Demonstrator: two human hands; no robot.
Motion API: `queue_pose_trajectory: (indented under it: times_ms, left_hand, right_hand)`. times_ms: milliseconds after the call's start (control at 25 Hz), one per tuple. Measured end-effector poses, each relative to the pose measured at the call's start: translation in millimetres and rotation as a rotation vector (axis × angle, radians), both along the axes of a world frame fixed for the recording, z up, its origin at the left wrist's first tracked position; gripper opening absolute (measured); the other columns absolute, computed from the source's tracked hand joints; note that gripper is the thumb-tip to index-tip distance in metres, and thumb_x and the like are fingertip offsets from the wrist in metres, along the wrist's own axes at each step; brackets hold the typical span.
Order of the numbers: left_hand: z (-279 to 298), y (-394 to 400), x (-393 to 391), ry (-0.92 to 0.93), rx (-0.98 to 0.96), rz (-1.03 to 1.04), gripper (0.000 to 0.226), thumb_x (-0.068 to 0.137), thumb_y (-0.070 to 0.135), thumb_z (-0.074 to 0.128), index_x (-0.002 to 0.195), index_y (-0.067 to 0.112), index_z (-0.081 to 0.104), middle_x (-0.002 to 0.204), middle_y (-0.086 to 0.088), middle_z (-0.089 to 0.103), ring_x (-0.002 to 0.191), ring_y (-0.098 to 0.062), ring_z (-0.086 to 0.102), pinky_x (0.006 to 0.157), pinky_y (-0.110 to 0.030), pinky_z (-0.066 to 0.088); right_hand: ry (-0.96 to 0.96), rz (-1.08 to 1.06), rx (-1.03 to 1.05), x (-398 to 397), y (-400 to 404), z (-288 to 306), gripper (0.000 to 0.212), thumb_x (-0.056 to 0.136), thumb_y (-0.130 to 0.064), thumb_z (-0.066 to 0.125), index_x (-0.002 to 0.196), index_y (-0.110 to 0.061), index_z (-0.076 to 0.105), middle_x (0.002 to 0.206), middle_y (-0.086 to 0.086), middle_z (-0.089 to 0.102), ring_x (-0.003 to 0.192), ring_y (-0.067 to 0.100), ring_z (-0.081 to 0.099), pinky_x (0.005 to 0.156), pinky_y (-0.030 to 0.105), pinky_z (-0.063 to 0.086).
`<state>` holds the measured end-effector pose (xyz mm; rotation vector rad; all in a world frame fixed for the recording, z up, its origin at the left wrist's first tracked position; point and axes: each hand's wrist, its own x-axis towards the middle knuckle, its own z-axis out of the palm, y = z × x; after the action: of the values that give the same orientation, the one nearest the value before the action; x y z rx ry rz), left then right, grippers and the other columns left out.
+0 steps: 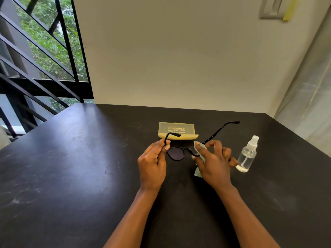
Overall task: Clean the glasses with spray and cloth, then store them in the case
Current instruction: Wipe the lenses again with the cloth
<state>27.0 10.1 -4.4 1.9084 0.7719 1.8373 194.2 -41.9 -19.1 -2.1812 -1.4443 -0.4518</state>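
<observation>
Black-framed glasses [176,153] with tinted lenses are held above the dark table [71,167], arms unfolded and pointing away from me. My left hand [153,164] pinches the left arm near its hinge. My right hand [213,163] presses a pale green cloth [201,151] around the right lens, which the cloth and fingers hide. A yellow glasses case [177,131] lies shut just behind the glasses. A clear spray bottle [248,154] with a white nozzle stands upright to the right of my right hand.
The table ends at a cream wall behind the case. A window with black bars is on the left, and a curtain hangs at the right edge. A wall switch sits high on the right.
</observation>
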Motion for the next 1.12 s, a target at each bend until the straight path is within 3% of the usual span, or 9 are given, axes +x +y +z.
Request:
queue_pose_trajectory:
  times_ms: [200, 320, 480, 560, 640, 760, 840, 960, 1120]
  left_hand:
    - [-1, 0, 0, -0.027, -0.025, -0.011, 0.024, 0.081, -0.004, 0.061, 0.105, -0.002, 0.065, 0.097, -0.002, 0.065, 0.096, 0.001, 0.058, 0.08, -0.008, 0.049]
    - [-1, 1, 0, -0.03, -0.037, -0.001, 0.023, 0.082, -0.003, 0.061, 0.105, -0.003, 0.065, 0.096, -0.001, 0.064, 0.096, 0.001, 0.058, 0.079, -0.007, 0.049]
    - [-1, 1, 1, -0.023, -0.023, 0.012, 0.022, 0.081, -0.003, 0.062, 0.104, -0.004, 0.065, 0.096, -0.001, 0.064, 0.096, 0.001, 0.057, 0.079, -0.004, 0.046]
    - [-1, 0, 1, -0.016, -0.011, 0.008, 0.022, 0.081, -0.003, 0.062, 0.103, -0.004, 0.066, 0.096, -0.001, 0.063, 0.096, 0.002, 0.057, 0.079, -0.003, 0.046]
    - [-1, 0, 2, -0.007, -0.004, 0.001, 0.023, 0.081, -0.003, 0.062, 0.104, -0.003, 0.065, 0.096, -0.001, 0.063, 0.096, 0.002, 0.057, 0.079, -0.004, 0.046]
    - [-2, 1, 2, -0.014, -0.011, -0.012, 0.024, 0.082, -0.003, 0.062, 0.106, -0.003, 0.064, 0.097, -0.001, 0.063, 0.096, 0.001, 0.057, 0.079, -0.006, 0.048]
    - [-2, 1, 2, -0.014, -0.007, -0.011, 0.024, 0.081, -0.003, 0.062, 0.106, -0.003, 0.064, 0.097, -0.001, 0.063, 0.096, 0.001, 0.057, 0.079, -0.006, 0.048]
    - [-1, 0, 1, -0.009, -0.01, -0.016, 0.026, 0.082, -0.004, 0.062, 0.107, -0.001, 0.063, 0.097, -0.001, 0.064, 0.096, 0.0, 0.058, 0.079, -0.007, 0.049]
    - [-3, 1, 0, -0.014, -0.016, -0.009, 0.027, 0.081, -0.004, 0.062, 0.108, 0.0, 0.063, 0.097, -0.001, 0.064, 0.096, 0.001, 0.057, 0.079, -0.007, 0.049]
  right_hand:
    - [0.118, 0.087, 0.019, -2, 0, 3, 0.033, 0.085, -0.034, 0.062, 0.115, -0.047, 0.058, 0.121, -0.005, 0.039, 0.108, 0.019, 0.025, 0.079, 0.038, 0.022]
    - [0.146, 0.077, 0.09, -5, -4, 8, 0.018, 0.078, -0.032, 0.071, 0.096, -0.035, 0.07, 0.114, -0.001, 0.048, 0.108, 0.026, 0.034, 0.079, 0.043, 0.03]
    - [0.005, 0.0, 0.196, -10, -10, 10, 0.014, 0.065, -0.024, 0.082, 0.073, -0.02, 0.071, 0.093, 0.008, 0.059, 0.091, 0.036, 0.05, 0.07, 0.043, 0.026]
    - [-0.047, -0.061, 0.213, -10, -10, 11, 0.019, 0.063, -0.022, 0.084, 0.076, -0.016, 0.072, 0.09, 0.011, 0.059, 0.087, 0.038, 0.051, 0.069, 0.043, 0.026]
    - [-0.028, -0.09, 0.188, -10, -8, 9, 0.024, 0.069, -0.023, 0.079, 0.09, -0.015, 0.072, 0.097, 0.012, 0.057, 0.093, 0.037, 0.047, 0.072, 0.041, 0.023]
    - [0.047, -0.046, 0.087, -8, -3, 5, 0.039, 0.081, -0.03, 0.066, 0.12, -0.025, 0.06, 0.112, 0.006, 0.047, 0.104, 0.027, 0.034, 0.076, 0.038, 0.022]
    - [0.065, -0.007, 0.048, -6, -2, 3, 0.044, 0.085, -0.034, 0.062, 0.127, -0.034, 0.051, 0.116, 0.001, 0.043, 0.105, 0.022, 0.028, 0.076, 0.036, 0.018]
    - [0.067, 0.037, -0.017, -3, -2, 4, 0.043, 0.087, -0.036, 0.058, 0.129, -0.043, 0.047, 0.121, -0.003, 0.04, 0.106, 0.019, 0.025, 0.075, 0.035, 0.017]
    - [0.121, 0.109, 0.005, -2, -3, 7, 0.033, 0.087, -0.031, 0.061, 0.117, -0.045, 0.059, 0.118, -0.005, 0.045, 0.108, 0.021, 0.03, 0.079, 0.039, 0.025]
